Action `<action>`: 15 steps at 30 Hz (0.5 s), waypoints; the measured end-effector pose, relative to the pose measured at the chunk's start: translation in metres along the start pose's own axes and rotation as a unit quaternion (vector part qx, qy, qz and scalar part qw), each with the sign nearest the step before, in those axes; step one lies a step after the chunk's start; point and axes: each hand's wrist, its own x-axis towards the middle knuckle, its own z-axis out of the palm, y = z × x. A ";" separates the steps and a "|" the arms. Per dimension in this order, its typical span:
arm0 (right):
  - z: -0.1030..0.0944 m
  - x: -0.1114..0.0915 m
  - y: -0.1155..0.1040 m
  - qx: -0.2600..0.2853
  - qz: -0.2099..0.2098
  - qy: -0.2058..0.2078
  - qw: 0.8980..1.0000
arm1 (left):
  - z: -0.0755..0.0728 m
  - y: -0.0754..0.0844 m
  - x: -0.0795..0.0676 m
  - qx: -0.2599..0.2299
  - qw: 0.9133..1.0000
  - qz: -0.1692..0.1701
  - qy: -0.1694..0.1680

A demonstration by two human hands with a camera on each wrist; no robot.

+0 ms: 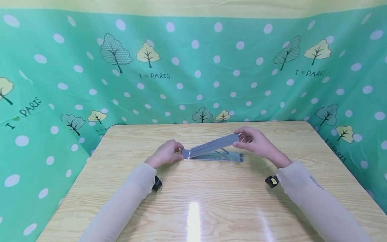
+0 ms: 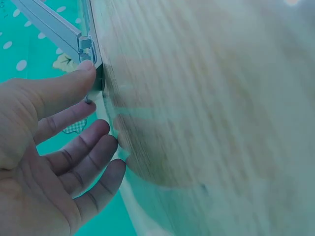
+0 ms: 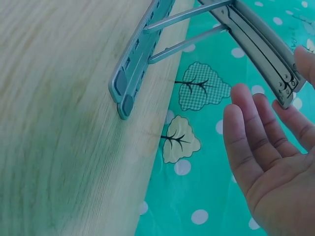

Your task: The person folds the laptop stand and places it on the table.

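A grey metal folding laptop stand (image 1: 215,145) lies across the middle of the table, its upper plate tilted up toward the right above the flat base (image 1: 237,157). Thumb and index finger of my left hand (image 1: 164,154) pinch the hinged left end. In the left wrist view the thumb presses beside the hinge (image 2: 85,45) while the other fingers spread loosely. My right hand (image 1: 257,144) holds the raised plate's free end between thumb and fingers. Two thin struts (image 3: 188,44) link base and raised plate (image 3: 261,45) in the right wrist view. Dark pads (image 3: 127,104) cap the base's end.
The wood-grain table (image 1: 211,191) reaches back to a green dotted curtain (image 1: 193,67) that hangs behind and at both sides. Each wrist carries a small black camera, the right one (image 1: 272,181) hanging over the tabletop. Light glares (image 1: 194,220) off the front.
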 end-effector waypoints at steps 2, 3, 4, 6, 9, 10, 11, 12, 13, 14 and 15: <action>0.002 -0.002 -0.002 -0.003 0.004 0.002 1.000 | -0.001 -0.001 0.003 -0.006 1.000 -0.009 -0.001; 0.003 -0.004 -0.004 -0.004 0.005 0.002 1.000 | -0.001 -0.002 0.005 -0.006 1.000 -0.011 -0.002; 0.004 -0.005 -0.005 -0.004 0.007 0.002 1.000 | -0.001 -0.002 0.007 -0.007 1.000 -0.012 -0.003; 0.007 -0.008 -0.008 0.001 0.008 0.000 1.000 | -0.001 -0.003 0.011 -0.003 1.000 -0.013 -0.007; 0.012 -0.011 -0.013 0.003 0.010 0.000 1.000 | -0.002 -0.004 0.018 0.003 1.000 -0.006 -0.011; 0.013 -0.012 -0.015 0.001 0.011 0.001 1.000 | -0.002 -0.004 0.020 0.005 1.000 -0.005 -0.012; 0.015 -0.014 -0.016 0.000 0.012 0.003 1.000 | -0.002 -0.004 0.022 0.007 1.000 -0.004 -0.012; 0.016 -0.015 -0.017 -0.002 0.014 0.005 1.000 | -0.002 -0.005 0.024 0.009 1.000 -0.004 -0.011; 0.018 -0.016 -0.019 -0.005 0.016 0.007 1.000 | -0.002 -0.005 0.026 0.009 1.000 -0.004 -0.010; 0.019 -0.017 -0.020 -0.008 0.017 0.010 1.000 | -0.002 -0.005 0.028 0.009 1.000 -0.005 -0.009; 0.021 -0.018 -0.022 -0.010 0.018 0.013 1.000 | -0.002 -0.005 0.029 0.008 1.000 -0.007 -0.007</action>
